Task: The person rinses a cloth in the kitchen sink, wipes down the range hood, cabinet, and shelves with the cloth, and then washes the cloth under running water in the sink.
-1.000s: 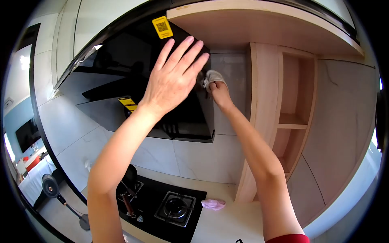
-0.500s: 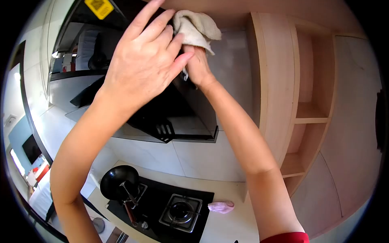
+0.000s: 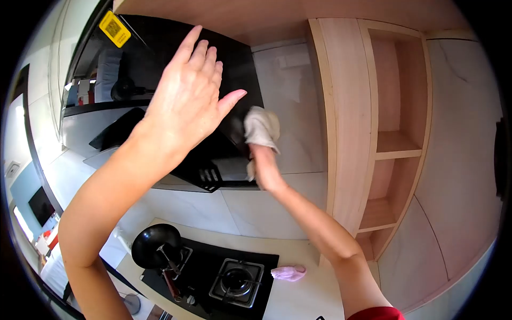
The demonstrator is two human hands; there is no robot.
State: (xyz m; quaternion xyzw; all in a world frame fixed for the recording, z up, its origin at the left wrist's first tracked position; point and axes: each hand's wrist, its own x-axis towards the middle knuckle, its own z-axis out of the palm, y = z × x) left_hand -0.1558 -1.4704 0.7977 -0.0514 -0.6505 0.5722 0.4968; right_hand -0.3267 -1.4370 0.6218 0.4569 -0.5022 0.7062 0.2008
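Observation:
My right hand (image 3: 265, 166) grips a pale cream cloth (image 3: 262, 127), slightly blurred, at the right side of the black range hood (image 3: 237, 64). The cloth covers most of the fingers. My left hand (image 3: 186, 98) is raised in front of the hood, back towards me, fingers stretched out and thumb apart. It holds nothing; whether it touches the hood I cannot tell. A yellow sticker with a square code (image 3: 114, 29) is on the hood's upper left.
Below, a black wok (image 3: 156, 246) sits on the left burner of a gas stove (image 3: 205, 290). A pink cloth (image 3: 288, 273) lies on the counter (image 3: 301, 301) beside it. Open wooden shelves (image 3: 373, 128) stand at the right, and a wooden cabinet underside (image 3: 277, 18) lies above.
My right hand has moved down with the cloth, from the hood's top to its lower right side. My left hand stays open and is now apart from the right. The view has shifted slightly.

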